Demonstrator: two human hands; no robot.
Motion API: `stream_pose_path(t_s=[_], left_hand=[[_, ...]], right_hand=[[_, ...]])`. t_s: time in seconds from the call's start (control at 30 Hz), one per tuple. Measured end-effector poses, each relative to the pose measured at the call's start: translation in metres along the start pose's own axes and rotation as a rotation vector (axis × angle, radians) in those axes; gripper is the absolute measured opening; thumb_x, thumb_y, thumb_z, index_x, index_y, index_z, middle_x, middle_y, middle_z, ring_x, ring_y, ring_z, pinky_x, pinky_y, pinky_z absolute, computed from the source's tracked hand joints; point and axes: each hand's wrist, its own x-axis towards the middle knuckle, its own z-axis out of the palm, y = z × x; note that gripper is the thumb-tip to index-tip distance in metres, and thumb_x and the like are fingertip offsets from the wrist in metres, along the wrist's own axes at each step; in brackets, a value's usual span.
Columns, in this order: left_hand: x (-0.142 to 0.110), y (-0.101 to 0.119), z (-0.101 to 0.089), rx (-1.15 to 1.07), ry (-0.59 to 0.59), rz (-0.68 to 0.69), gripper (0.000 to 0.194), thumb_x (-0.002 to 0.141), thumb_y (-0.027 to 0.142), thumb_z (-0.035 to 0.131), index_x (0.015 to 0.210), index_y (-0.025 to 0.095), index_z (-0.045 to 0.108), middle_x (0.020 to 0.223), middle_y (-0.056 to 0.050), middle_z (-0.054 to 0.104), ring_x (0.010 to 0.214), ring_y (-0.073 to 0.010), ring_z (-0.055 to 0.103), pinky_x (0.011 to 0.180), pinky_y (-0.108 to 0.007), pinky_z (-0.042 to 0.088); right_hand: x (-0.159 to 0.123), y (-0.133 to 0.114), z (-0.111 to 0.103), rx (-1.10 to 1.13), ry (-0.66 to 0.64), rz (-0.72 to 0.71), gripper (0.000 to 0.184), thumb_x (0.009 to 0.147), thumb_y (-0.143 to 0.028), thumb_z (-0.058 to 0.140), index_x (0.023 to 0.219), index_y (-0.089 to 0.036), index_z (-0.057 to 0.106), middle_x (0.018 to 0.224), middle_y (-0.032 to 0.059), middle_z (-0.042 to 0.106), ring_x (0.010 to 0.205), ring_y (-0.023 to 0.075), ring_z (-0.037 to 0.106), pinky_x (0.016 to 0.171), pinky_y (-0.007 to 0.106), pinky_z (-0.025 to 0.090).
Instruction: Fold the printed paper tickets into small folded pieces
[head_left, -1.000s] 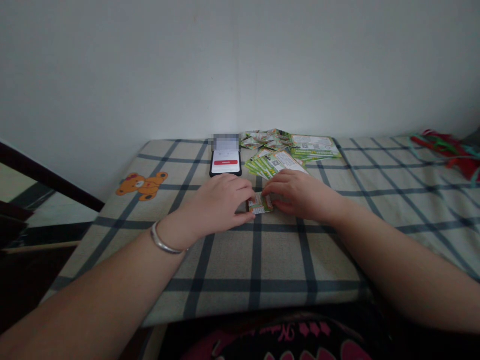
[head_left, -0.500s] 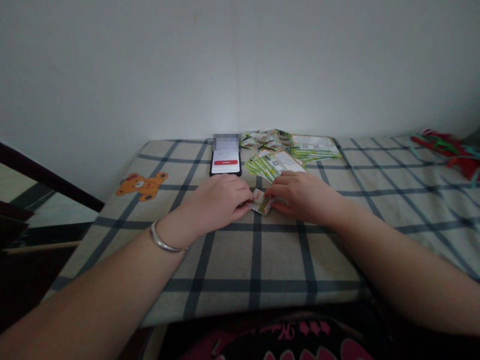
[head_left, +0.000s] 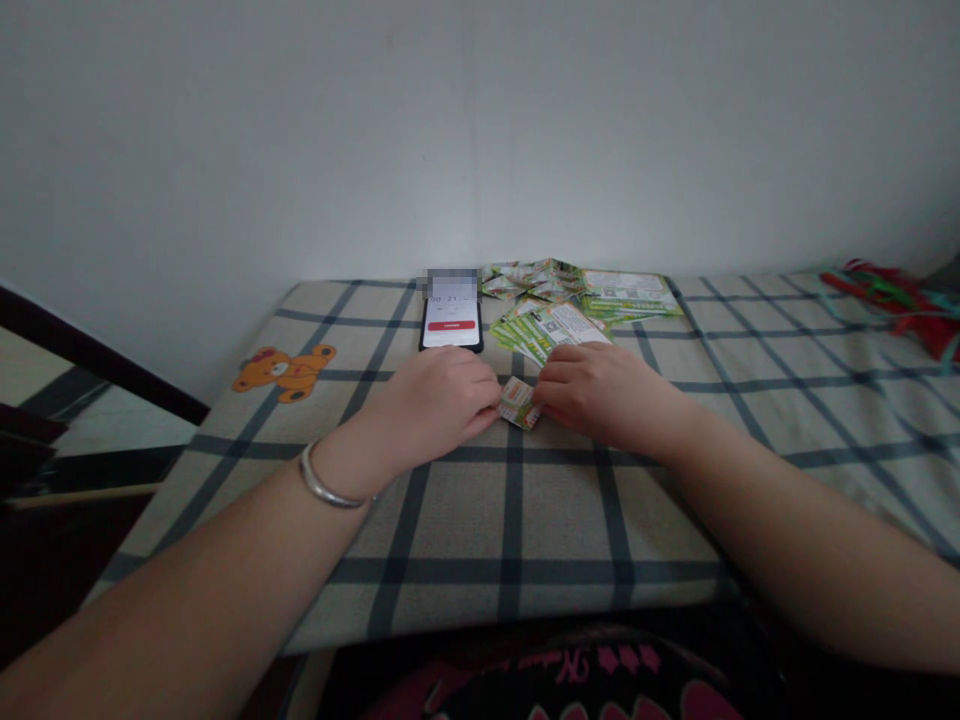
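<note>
A small folded paper [head_left: 518,402], printed in green, white and orange, lies on the checked cloth between my hands. My left hand [head_left: 442,405], with a silver bangle at the wrist, pinches its left edge with closed fingers. On its right edge, the fingers of my right hand [head_left: 592,390] are closed too. Just beyond my right hand is a fan of green-and-white printed leaflets [head_left: 551,328]. A phone [head_left: 451,325] with a lit screen and a red button lies past my left hand. My fingertips partly hide the paper's edges.
Behind the leaflets sit several folded papers [head_left: 532,280] and another leaflet pile [head_left: 630,293] by the wall [head_left: 375,140]. An orange bear cutout [head_left: 285,374] lies at the left of the tablecloth [head_left: 457,520]. Red and green stringy material [head_left: 900,305] rests at the far right.
Both hands have shifted slightly, and the fingers of my right hand have drawn closer together at the folded paper's edge. The leaflets and phone stay in place.
</note>
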Motion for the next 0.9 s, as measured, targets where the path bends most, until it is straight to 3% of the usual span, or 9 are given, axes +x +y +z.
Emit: stream_pose_path(t_s=[0.3, 0.53, 0.9], left_hand=[[0.002, 0.0, -0.002, -0.036, -0.028, -0.042, 0.018, 0.088, 0.024, 0.056, 0.077, 0.016, 0.068, 0.079, -0.006, 0.068, 0.078, -0.0206, 0.062, 0.074, -0.035, 0.049], [0.002, -0.001, 0.004, -0.192, -0.009, -0.128, 0.013, 0.084, 0.019, 0.056, 0.076, 0.017, 0.066, 0.085, -0.005, 0.068, 0.083, -0.0186, 0.062, 0.08, -0.033, 0.05], [0.0, -0.003, 0.007, -0.36, -0.062, -0.22, 0.012, 0.079, 0.019, 0.059, 0.069, 0.016, 0.065, 0.081, -0.005, 0.064, 0.08, -0.0174, 0.059, 0.075, -0.031, 0.048]], right_hand=[[0.003, 0.004, 0.009, 0.078, 0.055, 0.033, 0.016, 0.087, -0.018, 0.054, 0.079, -0.018, 0.067, 0.08, 0.005, 0.066, 0.081, 0.0193, 0.054, 0.066, 0.032, 0.033], [0.004, 0.001, 0.011, 0.263, 0.086, 0.231, 0.016, 0.084, -0.02, 0.055, 0.08, -0.019, 0.071, 0.081, 0.0043, 0.067, 0.079, 0.0184, 0.055, 0.066, 0.03, 0.036], [0.007, -0.012, 0.01, 0.371, 0.078, 0.336, 0.018, 0.082, -0.018, 0.056, 0.084, -0.019, 0.074, 0.081, 0.0051, 0.07, 0.084, 0.0208, 0.058, 0.077, 0.033, 0.043]])
